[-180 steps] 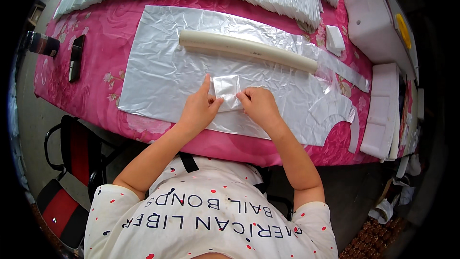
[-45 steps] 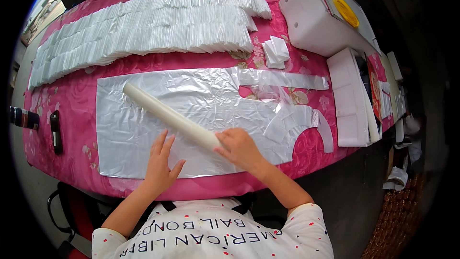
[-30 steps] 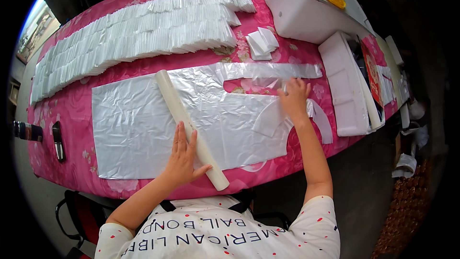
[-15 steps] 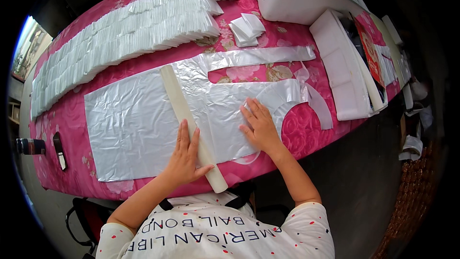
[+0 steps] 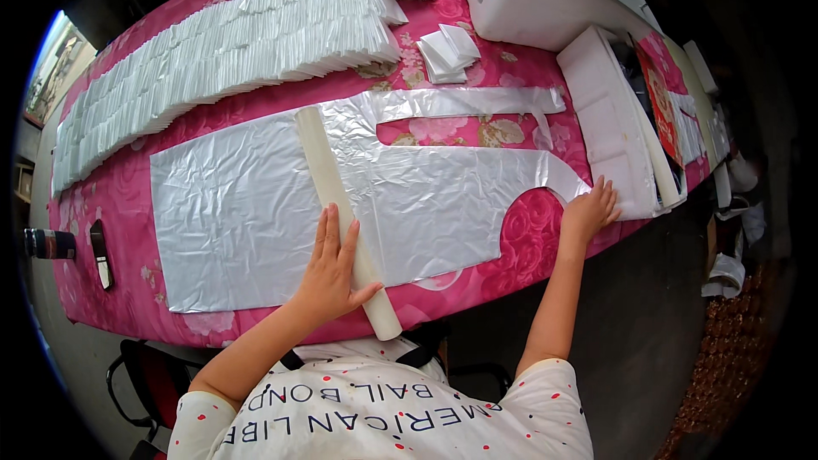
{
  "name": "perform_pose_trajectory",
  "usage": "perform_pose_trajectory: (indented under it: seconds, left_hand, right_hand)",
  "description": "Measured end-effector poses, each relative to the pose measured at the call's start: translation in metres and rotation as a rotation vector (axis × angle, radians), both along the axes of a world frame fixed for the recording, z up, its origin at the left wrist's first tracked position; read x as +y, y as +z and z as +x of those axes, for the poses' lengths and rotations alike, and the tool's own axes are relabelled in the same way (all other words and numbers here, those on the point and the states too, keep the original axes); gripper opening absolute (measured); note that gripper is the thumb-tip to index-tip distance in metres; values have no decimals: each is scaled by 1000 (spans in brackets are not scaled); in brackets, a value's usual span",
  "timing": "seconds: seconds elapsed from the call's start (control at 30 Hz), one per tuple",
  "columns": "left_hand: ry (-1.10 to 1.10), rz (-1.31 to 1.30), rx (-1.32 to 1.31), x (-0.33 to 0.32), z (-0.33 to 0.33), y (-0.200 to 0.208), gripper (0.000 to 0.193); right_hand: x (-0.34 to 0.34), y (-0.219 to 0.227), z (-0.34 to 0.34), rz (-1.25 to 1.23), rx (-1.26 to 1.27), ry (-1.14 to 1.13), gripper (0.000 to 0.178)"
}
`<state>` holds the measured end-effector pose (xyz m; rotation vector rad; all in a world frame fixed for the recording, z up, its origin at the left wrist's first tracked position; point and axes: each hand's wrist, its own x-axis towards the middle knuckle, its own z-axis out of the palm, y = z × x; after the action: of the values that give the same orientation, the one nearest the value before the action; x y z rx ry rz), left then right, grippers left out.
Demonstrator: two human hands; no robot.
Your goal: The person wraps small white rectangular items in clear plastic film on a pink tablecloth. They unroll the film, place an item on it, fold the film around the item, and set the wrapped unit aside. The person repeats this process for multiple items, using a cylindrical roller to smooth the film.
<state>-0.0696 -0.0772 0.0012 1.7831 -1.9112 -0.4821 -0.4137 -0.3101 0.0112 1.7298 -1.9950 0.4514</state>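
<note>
A silvery-white plastic apron [image 5: 230,213] lies spread on the table, its neck end toward the right. Across its middle rests a long cream-coloured tube [image 5: 320,158], slanting toward me and reaching past the table's near edge. My left hand [image 5: 328,268] lies on the near half of the tube, fingers stretched out and thumb apart on its right side. At the far right, my right hand [image 5: 590,211] touches the end of the apron's curved near strap [image 5: 562,177]. Its fingers are extended and partly cover the strap end.
Long rows of folded white packets [image 5: 230,43] fill the back left, with a small stack [image 5: 448,53] beside them. White foam boxes [image 5: 609,123] stand on the right. A phone [image 5: 101,255] and a dark jar [image 5: 49,244] are at the left. The pink floral tablecloth [image 5: 537,230] shows around the apron.
My right hand has moved right, from the apron's body to the near strap's end, and the strap now runs straighter. My left hand remains on the tube.
</note>
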Motion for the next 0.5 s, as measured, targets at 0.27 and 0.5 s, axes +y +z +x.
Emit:
perform_pose_trajectory:
  seconds: [0.27,0.5]
  left_hand:
    - [-118,21,-48,-14,-13,10,83]
    - [-86,48,-59,-14,-19,14,79]
  right_hand:
    - [105,-26,150,593,-354,1186,57]
    - [10,-47,46,365,-224,874,54]
